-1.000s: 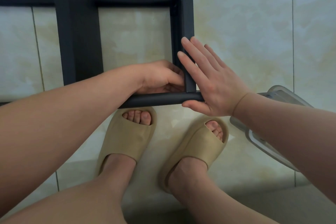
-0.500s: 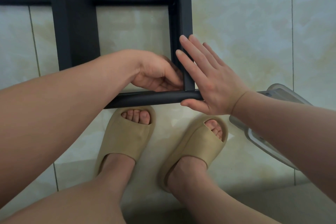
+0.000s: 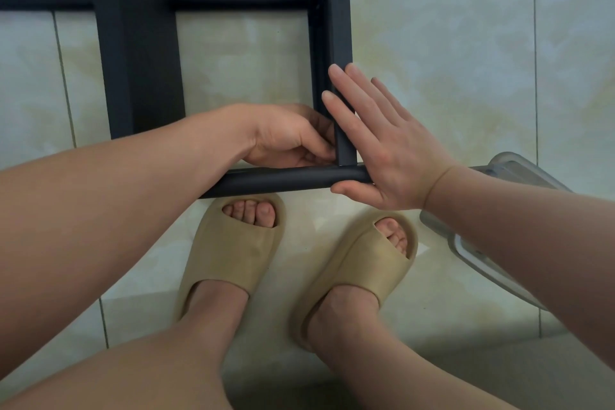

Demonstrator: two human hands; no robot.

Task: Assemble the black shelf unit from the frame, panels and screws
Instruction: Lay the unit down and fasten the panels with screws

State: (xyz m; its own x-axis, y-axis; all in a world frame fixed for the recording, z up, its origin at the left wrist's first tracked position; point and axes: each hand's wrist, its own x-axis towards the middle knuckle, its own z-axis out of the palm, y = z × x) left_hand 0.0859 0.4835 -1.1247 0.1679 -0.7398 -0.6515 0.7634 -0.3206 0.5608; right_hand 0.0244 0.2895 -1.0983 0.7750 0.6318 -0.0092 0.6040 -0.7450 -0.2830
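Underneath everything, a pale tiled floor [image 3: 466, 43] fills the frame. On it, across the upper left and centre, lies the black shelf unit [image 3: 332, 173], partly built: two flat panels and two round tubes are visible. The wide panel [image 3: 143, 70] runs top to bottom at upper left. The narrow panel [image 3: 339, 10], seen nearly edge-on, runs down the upper centre. One tube [image 3: 239, 0] crosses both panels near the top. The other tube [image 3: 283, 178] crosses at mid-frame, and the narrow panel's lower end meets it there.

Two bare forearms come in from the left and right edges, and two bare legs rise from the bottom edge. Two tan slide slippers, one [image 3: 233, 250] and the other [image 3: 362, 263], stand just below the lower tube. One clear plastic container [image 3: 509, 165] sits at the right edge, partly behind the right forearm.

At that corner joint, the left hand [image 3: 289, 136] sits inside the angle with its fingers curled against the narrow panel; whether they pinch anything cannot be told. The right hand [image 3: 382, 150] lies flat, fingers straight and together, pressed on the panel's outer side, with its thumb under the tube.
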